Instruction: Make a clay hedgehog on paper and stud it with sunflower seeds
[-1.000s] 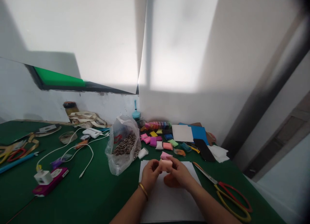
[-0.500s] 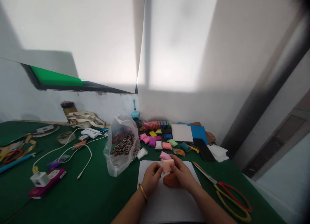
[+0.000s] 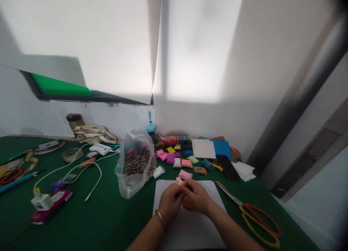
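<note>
My left hand point(image 3: 170, 199), with a gold bangle at the wrist, and my right hand point(image 3: 197, 196) meet over a stack of white paper point(image 3: 191, 229). Their closed fingers pinch a small pale peach packet point(image 3: 178, 180), which looks like soft modelling clay; only its upper end shows above the fingertips. A brown lump point(image 3: 188, 204) lies partly hidden under my right hand. Just beyond the paper rests a pink packet point(image 3: 185, 175).
Large scissors point(image 3: 244, 207) with red and yellow handles lie to the right. Several coloured packets point(image 3: 176, 162) sit behind the paper. A clear plastic bag point(image 3: 127, 187) of small metallic pieces stands left, beyond a white cable point(image 3: 94, 188) and a pink power strip point(image 3: 61, 202).
Both hands have drawn together, their fingers closing around the peach packet and hiding most of it. My right hand has come lower and left, covering more of the brown lump.
</note>
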`<state>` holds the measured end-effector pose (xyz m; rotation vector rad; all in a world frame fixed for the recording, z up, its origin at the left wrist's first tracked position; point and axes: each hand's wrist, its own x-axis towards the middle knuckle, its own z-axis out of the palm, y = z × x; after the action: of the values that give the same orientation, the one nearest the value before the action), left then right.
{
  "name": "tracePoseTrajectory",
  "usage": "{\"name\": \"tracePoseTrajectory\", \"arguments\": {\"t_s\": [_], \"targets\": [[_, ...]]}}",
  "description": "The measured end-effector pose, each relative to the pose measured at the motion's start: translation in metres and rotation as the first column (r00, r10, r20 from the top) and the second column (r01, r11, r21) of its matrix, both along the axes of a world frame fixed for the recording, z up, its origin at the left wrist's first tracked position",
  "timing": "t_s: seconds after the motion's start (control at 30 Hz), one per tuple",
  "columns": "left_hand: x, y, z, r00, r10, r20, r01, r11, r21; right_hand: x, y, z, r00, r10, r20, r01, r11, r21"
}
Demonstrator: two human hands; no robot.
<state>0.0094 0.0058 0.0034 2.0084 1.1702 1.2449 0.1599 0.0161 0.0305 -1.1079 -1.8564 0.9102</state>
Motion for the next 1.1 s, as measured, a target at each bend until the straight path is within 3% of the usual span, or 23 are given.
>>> {"name": "tracePoseTrajectory", "arguments": {"t_s": [0.1,0.27,0.4,0.5,0.6,0.73,0.87,1.0,1.1], "targets": [[-0.001,0.002,-0.002,0.995,-0.062,0.080,0.064,0.998,-0.028,0.005,0.004,0.002,0.999,0.053,0.007,-0.053,0.999,0.010],[0.004,0.000,0.000,0.982,-0.057,0.180,0.075,0.993,-0.094,0.009,0.003,0.006,0.996,0.015,0.093,-0.020,0.998,0.054],[0.007,-0.006,0.010,0.991,0.064,0.115,-0.059,0.997,-0.048,0.009,-0.003,0.017,0.972,-0.068,0.225,0.032,0.987,0.160],[0.004,-0.009,0.018,0.980,0.194,0.049,-0.195,0.980,0.029,0.008,-0.008,0.027,0.971,-0.044,0.236,-0.004,0.980,0.198],[0.002,-0.009,0.022,0.982,0.189,0.030,-0.190,0.979,0.069,0.006,-0.010,0.031,0.975,-0.058,0.216,0.016,0.982,0.191],[0.004,-0.008,0.018,0.983,0.123,0.138,-0.118,0.992,-0.040,0.008,-0.008,0.024,0.985,-0.056,0.163,0.022,0.979,0.203],[0.007,-0.005,0.006,0.959,0.108,0.263,-0.069,0.986,-0.152,0.015,-0.008,0.011,0.980,-0.166,0.108,0.141,0.967,0.211],[0.011,-0.006,0.003,0.935,0.125,0.332,-0.066,0.981,-0.182,0.020,-0.010,0.003,0.975,-0.015,0.220,-0.022,0.986,0.166],[0.012,-0.006,0.002,0.930,0.125,0.345,-0.053,0.976,-0.209,0.017,-0.012,0.002,0.939,-0.078,0.335,-0.004,0.972,0.237]]}}
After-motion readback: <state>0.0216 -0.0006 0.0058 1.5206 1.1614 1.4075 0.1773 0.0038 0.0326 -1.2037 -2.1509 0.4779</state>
